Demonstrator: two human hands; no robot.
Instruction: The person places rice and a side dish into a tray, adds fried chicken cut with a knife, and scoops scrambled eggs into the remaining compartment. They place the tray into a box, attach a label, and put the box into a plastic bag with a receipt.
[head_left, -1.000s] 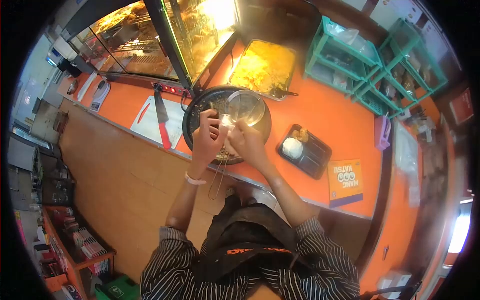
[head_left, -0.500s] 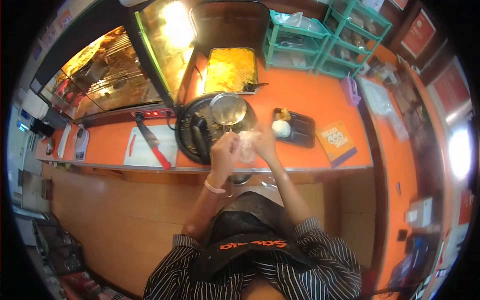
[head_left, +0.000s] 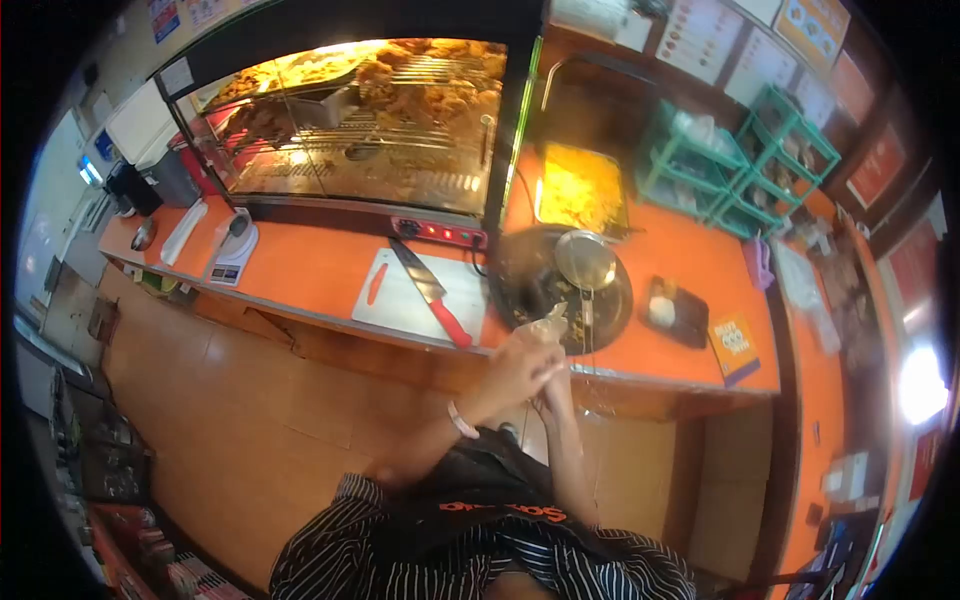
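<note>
My left hand [head_left: 515,375], with a pale band at the wrist, is closed around a thin, crumpled piece of clear plastic [head_left: 548,324]. The plastic sticks up past the fingers over the near rim of a large dark round pan [head_left: 510,285]. Pressed against it from the right is my right hand [head_left: 552,385], its fingers curled in at the base of the plastic and partly hidden. Both hands are just in front of the counter edge. A metal strainer [head_left: 585,260] lies across the pan with its handle toward me.
A white cutting board [head_left: 375,310] and a red-handled knife [head_left: 432,298] lie left of the pan. Behind it stands a tray of yellow food [head_left: 580,190]. To the right are a black tray [head_left: 683,318] and an orange packet [head_left: 735,350]. A lit food warmer [head_left: 350,150] fills the back left.
The view has swung left, bringing more of the warmer into sight. My hands have drawn together and back from the pan, and the plastic is now bunched upward at my left fingers.
</note>
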